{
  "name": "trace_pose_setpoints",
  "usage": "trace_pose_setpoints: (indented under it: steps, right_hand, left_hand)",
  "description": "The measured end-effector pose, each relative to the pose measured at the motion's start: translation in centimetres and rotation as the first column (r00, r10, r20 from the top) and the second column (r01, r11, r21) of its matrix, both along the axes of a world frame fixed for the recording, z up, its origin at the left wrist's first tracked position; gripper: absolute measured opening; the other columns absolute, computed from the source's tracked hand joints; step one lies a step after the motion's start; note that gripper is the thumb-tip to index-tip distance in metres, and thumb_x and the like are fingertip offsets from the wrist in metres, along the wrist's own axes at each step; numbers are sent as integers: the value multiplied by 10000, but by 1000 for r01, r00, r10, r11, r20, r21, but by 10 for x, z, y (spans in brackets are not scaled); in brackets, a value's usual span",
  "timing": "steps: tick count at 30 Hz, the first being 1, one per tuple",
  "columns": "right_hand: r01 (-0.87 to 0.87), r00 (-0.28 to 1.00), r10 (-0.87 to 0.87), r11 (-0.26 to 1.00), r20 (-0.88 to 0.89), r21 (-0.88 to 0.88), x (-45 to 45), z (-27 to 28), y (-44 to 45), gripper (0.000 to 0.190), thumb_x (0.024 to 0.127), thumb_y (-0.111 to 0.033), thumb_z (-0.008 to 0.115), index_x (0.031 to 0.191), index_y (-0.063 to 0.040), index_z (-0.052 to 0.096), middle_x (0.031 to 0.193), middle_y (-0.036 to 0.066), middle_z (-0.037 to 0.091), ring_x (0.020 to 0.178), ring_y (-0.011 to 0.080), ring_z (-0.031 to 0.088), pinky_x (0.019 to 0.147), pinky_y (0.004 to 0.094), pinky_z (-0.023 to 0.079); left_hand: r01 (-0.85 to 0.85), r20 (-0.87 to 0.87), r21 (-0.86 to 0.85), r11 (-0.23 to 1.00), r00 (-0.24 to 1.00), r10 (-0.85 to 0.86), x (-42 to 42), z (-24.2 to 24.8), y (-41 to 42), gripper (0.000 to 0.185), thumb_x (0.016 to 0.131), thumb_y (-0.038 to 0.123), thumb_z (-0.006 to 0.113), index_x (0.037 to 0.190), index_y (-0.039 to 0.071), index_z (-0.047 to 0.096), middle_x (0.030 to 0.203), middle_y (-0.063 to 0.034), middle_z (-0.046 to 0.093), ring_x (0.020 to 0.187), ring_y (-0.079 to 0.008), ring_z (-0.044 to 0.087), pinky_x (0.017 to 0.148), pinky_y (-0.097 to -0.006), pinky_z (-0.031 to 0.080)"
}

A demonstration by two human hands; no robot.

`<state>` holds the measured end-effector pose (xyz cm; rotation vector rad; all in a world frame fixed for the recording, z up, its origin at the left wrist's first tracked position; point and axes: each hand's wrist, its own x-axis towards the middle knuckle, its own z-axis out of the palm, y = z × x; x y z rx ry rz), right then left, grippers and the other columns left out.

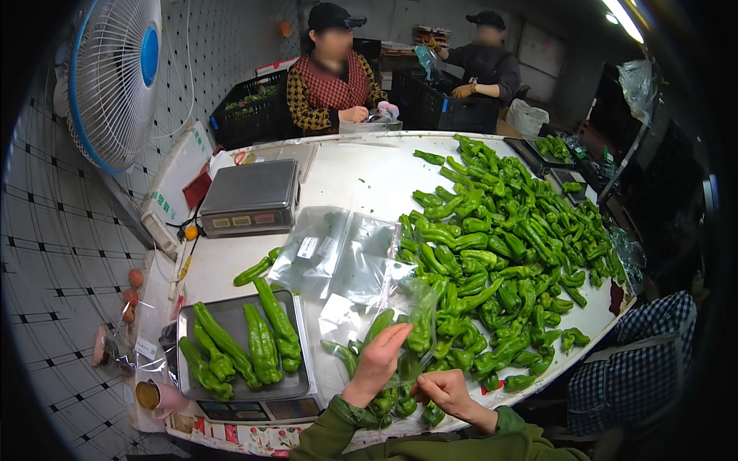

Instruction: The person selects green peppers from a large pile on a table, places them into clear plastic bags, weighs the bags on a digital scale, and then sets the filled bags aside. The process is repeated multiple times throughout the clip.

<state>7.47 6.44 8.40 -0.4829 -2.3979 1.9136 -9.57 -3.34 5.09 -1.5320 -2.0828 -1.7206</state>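
Observation:
Near the front edge of the table, my right hand [447, 393] has its fingers curled at the rim of a clear plastic bag [425, 331]. Green peppers show through the film; whether they lie inside the bag or behind it is hard to tell. Against the bag's left side is my left hand [377, 358], its fingers stretched out and held together. Its grip is hidden. To the left, several long green peppers [262, 346] rest on the metal pan of a digital scale [291, 392]. A large heap of green peppers [496, 253] covers the table's right half.
Flat clear bags with labels [311, 248] lie mid-table, below a second scale [251, 193]. A pink mug [168, 399] stands at the left edge, under a fan [115, 80]. Two people [340, 92] work across the table beside black crates [424, 104]. A checked cloth bundle [631, 363] sits right.

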Motion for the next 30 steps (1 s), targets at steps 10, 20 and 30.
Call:
trace_pose_setpoints:
  steps: [10, 20, 30]
  right_hand:
    - [47, 952, 223, 574, -211, 817, -46, -18, 7, 183, 845, -113, 659, 999, -26, 613, 1008, 156, 604, 929, 332, 608, 765, 416, 506]
    - [-119, 951, 308, 322, 15, 939, -84, -63, 28, 128, 879, -187, 612, 954, -96, 562, 980, 108, 627, 1037, 322, 601, 971, 467, 427]
    - [268, 963, -180, 704, -199, 658, -68, -2, 16, 552, 922, -171, 636, 1426, -68, 436, 1078, 215, 583, 844, 373, 638, 732, 452, 505]
  left_hand:
    - [-114, -5, 55, 992, 993, 115, 24, 3, -20, 346, 844, -49, 612, 1183, 15, 634, 1088, -151, 694, 982, -306, 686, 830, -364, 554]
    - [196, -415, 196, 961, 904, -100, 84, 20, -9, 368, 823, 60, 593, 1181, -14, 640, 1156, -161, 655, 1086, -284, 653, 874, -364, 555]
    - [-502, -46, -96, 860, 865, 499, 63, -15, -51, 416, 826, 93, 679, 1233, 48, 605, 1349, -187, 497, 1264, -356, 495, 1013, -463, 418]
